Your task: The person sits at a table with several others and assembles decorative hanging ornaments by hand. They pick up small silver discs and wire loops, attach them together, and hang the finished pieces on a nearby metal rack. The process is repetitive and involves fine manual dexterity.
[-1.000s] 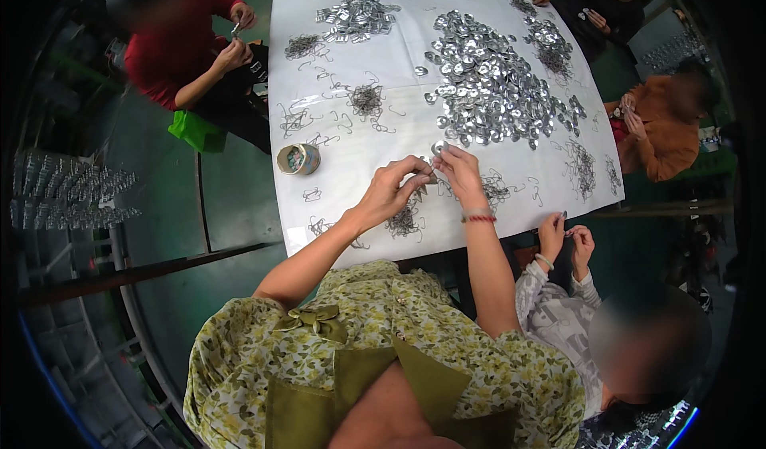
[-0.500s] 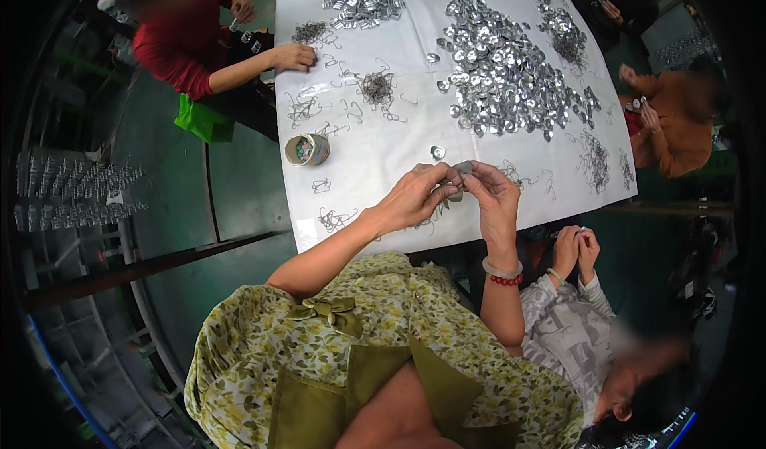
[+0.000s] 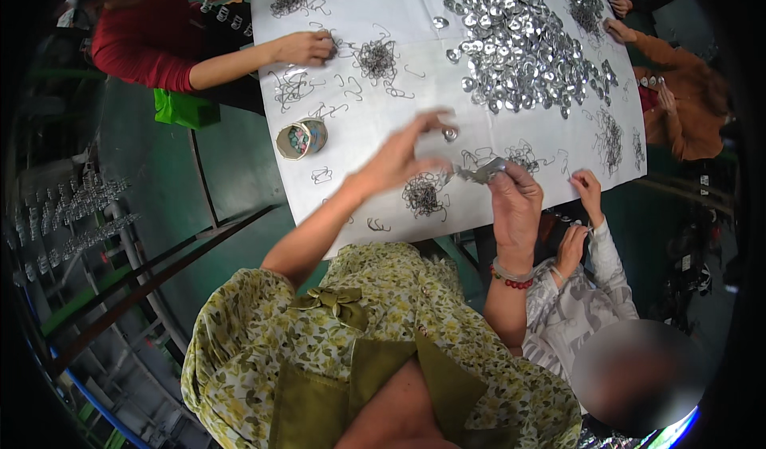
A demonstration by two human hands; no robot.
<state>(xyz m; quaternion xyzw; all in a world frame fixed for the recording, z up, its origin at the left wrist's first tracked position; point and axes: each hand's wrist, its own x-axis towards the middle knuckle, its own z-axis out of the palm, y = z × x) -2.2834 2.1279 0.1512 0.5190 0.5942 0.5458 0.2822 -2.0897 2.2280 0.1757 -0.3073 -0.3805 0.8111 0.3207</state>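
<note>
My right hand [image 3: 517, 205], with pale and red bracelets at its wrist, pinches a small shiny metal piece [image 3: 496, 166] above the table. Its exact shape is blurred, and a grey part juts from it toward the left. To the left, my left hand [image 3: 399, 155] is open, its thumb and fingers apart and smeared by motion. Its fingertips are close to a single round metal piece [image 3: 450, 135] on the white tabletop; whether they touch it I cannot tell. Below the hands lies a pile of thin wire hooks [image 3: 425, 194].
A large heap of shiny metal pieces [image 3: 527, 50] covers the far middle of the white table [image 3: 363, 134]. More wire hooks [image 3: 375, 59] lie in clusters around it. A tub [image 3: 302, 139] of small bits stands at left. Co-workers sit at left, right and close beside my right arm.
My hands, together half a second ago, have come apart. The left has opened and moved to the left and away from me; the right keeps a metal piece. The whole view has shifted slightly.
</note>
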